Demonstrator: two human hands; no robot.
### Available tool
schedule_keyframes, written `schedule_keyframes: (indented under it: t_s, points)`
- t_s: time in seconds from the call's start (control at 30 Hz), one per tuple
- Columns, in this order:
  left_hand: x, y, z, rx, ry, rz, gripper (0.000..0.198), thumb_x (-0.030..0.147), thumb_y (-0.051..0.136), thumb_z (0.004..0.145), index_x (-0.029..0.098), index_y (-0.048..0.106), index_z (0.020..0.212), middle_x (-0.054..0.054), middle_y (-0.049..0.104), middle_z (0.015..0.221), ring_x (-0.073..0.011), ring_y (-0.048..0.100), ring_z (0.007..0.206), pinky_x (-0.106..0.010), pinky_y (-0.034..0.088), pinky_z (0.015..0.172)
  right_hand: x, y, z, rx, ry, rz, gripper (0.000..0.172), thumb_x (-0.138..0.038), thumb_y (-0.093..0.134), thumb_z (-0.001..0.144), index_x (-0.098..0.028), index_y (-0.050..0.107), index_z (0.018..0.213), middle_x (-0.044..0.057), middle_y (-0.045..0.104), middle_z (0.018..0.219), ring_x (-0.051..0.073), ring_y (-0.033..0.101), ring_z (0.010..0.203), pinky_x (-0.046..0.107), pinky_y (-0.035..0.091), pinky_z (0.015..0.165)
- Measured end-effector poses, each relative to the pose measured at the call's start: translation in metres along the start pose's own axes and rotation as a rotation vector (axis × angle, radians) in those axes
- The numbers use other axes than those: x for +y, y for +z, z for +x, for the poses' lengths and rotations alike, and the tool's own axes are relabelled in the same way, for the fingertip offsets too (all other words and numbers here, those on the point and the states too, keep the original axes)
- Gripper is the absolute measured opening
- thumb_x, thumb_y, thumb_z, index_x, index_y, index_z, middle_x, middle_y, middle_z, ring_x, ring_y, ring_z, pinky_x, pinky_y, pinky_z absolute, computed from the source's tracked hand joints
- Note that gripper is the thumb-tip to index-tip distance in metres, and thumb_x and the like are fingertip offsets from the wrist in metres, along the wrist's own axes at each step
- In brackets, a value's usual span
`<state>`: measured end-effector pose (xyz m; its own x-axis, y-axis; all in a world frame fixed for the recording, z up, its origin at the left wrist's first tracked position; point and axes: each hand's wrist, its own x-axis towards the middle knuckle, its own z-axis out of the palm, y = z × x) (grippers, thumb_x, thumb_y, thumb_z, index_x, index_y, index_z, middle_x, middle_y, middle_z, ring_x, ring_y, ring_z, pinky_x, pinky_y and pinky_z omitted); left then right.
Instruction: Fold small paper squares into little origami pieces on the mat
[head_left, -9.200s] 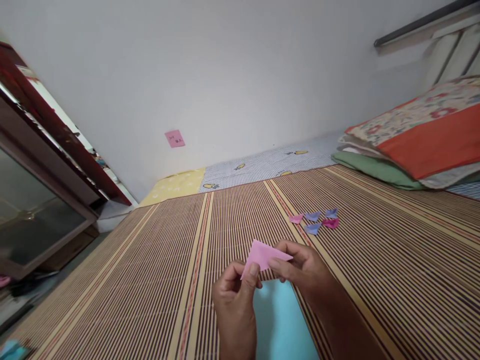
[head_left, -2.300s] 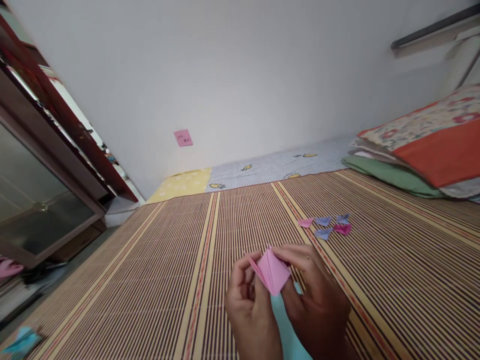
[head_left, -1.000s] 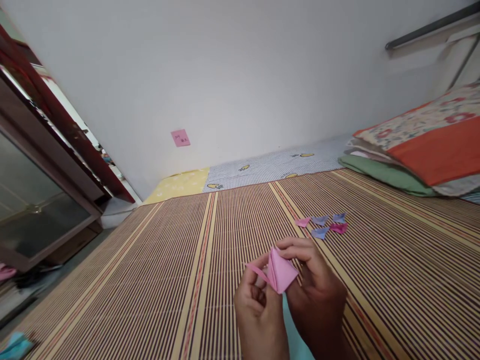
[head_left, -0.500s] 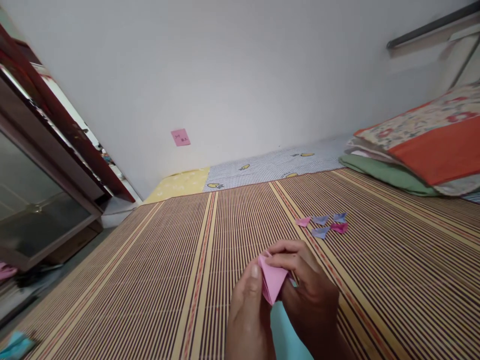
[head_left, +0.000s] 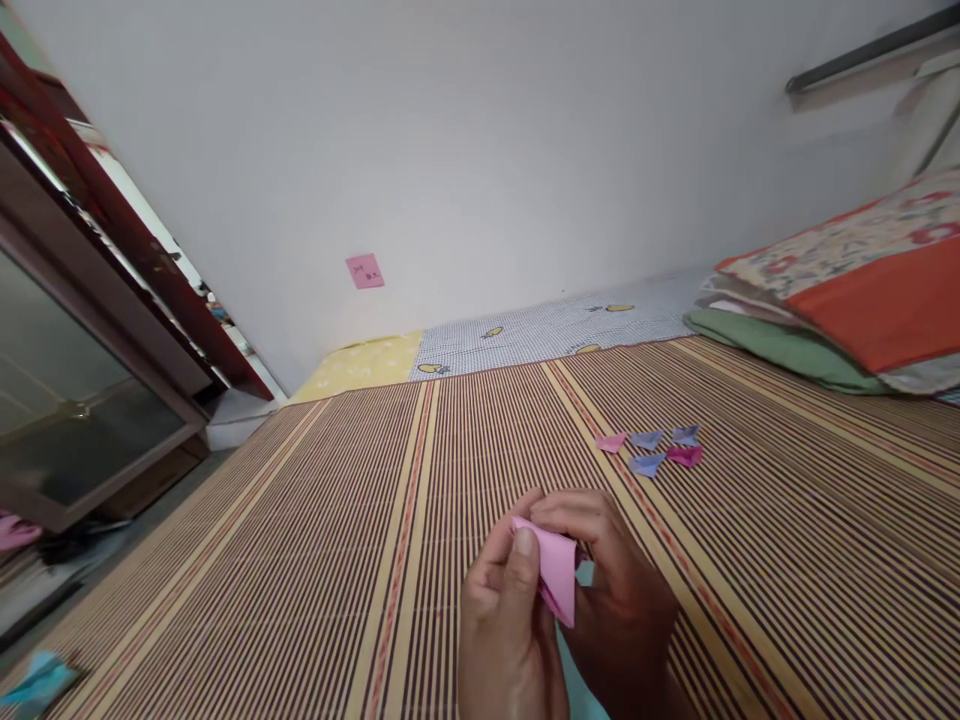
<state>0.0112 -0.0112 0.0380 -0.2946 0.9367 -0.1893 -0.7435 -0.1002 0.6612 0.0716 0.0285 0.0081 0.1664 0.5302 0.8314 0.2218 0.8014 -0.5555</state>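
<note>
A folded piece of pink paper (head_left: 556, 568) is held between both hands above the striped mat, low in the head view. My left hand (head_left: 506, 615) pinches its left side, thumb on top and fingers behind. My right hand (head_left: 619, 580) grips the upper right edge with curled fingers; its thumb is mostly hidden. Beyond my hands, several small folded paper pieces lie on the mat: a light pink one (head_left: 611, 442), blue ones such as this blue folded paper (head_left: 646, 465), and a magenta one (head_left: 684, 456).
The bamboo-like striped mat (head_left: 322, 520) reaches toward the wall. A pink note (head_left: 364, 271) is stuck on the wall. At right lies a stack of bedding with an orange floral pillow (head_left: 870, 300). Something turquoise (head_left: 41, 682) rests at the lower left corner.
The pink paper has turned in my hands, its lower point now swung to the right. My left thumb has moved further over its face. The view has shifted slightly.
</note>
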Motion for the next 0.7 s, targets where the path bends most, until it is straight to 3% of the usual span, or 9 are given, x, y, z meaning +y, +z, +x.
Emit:
schedule_keyframes:
  t_s: [0.2, 0.37, 0.43, 0.5, 0.7]
  points:
    - [0.002, -0.020, 0.015, -0.077, 0.075, 0.190, 0.042, 0.037, 0.087, 0.077, 0.014, 0.080, 0.112, -0.015, 0.080, 0.105, -0.0262, 0.076, 0.097, -0.033, 0.061, 0.084, -0.001, -0.004, 0.003, -0.070, 0.079, -0.024, 0.015, -0.012, 0.068, 0.091, -0.024, 0.070, 0.098, 0.003, 0.068, 0.100, 0.018, 0.070, 0.093, 0.028, 0.059, 0.076]
    - [0.010, -0.023, 0.018, 0.000, 0.160, 0.323, 0.042, 0.039, 0.088, 0.075, 0.016, 0.081, 0.109, -0.014, 0.080, 0.109, -0.0270, 0.075, 0.100, -0.034, 0.060, 0.087, 0.007, -0.020, 0.016, -0.368, 0.217, 0.202, 0.025, -0.012, 0.060, 0.093, -0.027, 0.075, 0.106, 0.004, 0.070, 0.110, 0.020, 0.070, 0.105, 0.031, 0.058, 0.088]
    - [0.012, -0.023, 0.018, 0.034, 0.182, 0.363, 0.041, 0.040, 0.087, 0.075, 0.016, 0.080, 0.108, -0.014, 0.080, 0.109, -0.0281, 0.075, 0.102, -0.036, 0.060, 0.089, 0.010, -0.026, 0.020, -0.429, 0.262, 0.303, 0.029, -0.015, 0.052, 0.097, -0.027, 0.074, 0.111, 0.006, 0.070, 0.114, 0.022, 0.067, 0.112, 0.036, 0.057, 0.094]
    - [0.013, -0.023, 0.018, 0.046, 0.197, 0.406, 0.041, 0.042, 0.086, 0.076, 0.015, 0.080, 0.107, -0.014, 0.080, 0.105, -0.0281, 0.075, 0.099, -0.035, 0.061, 0.086, 0.010, -0.028, 0.021, -0.434, 0.305, 0.337, 0.029, -0.019, 0.050, 0.099, -0.026, 0.075, 0.112, 0.006, 0.070, 0.113, 0.023, 0.066, 0.113, 0.038, 0.057, 0.094]
    - [0.010, -0.023, 0.020, 0.038, 0.267, 0.447, 0.034, 0.044, 0.085, 0.078, 0.018, 0.080, 0.099, -0.011, 0.079, 0.103, -0.0256, 0.075, 0.097, -0.033, 0.059, 0.086, 0.004, -0.014, 0.015, -0.287, 0.367, 0.246, 0.009, -0.022, 0.069, 0.092, -0.026, 0.077, 0.090, 0.002, 0.065, 0.096, 0.018, 0.068, 0.091, 0.029, 0.056, 0.075]
